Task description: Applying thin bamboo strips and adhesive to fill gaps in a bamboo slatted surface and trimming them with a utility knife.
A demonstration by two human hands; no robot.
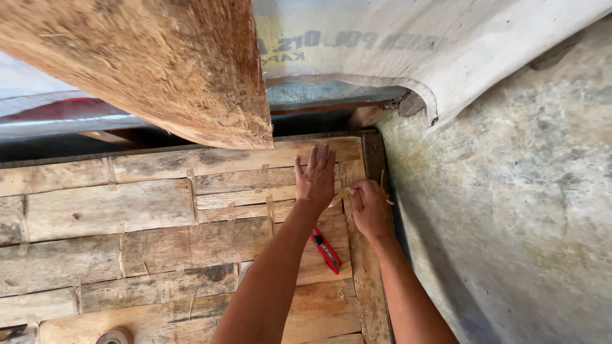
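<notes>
The left hand [315,175] lies flat, fingers spread, on the wooden panel [127,210] near its right edge, while the right hand [371,205] just beside it pinches what looks like a thin strip [338,197], a red knife [326,250] resting below them.

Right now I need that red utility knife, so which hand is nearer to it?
Left. The left hand lies flat on the boards just above the red utility knife; the right hand pinches a thin strip farther right.
</notes>
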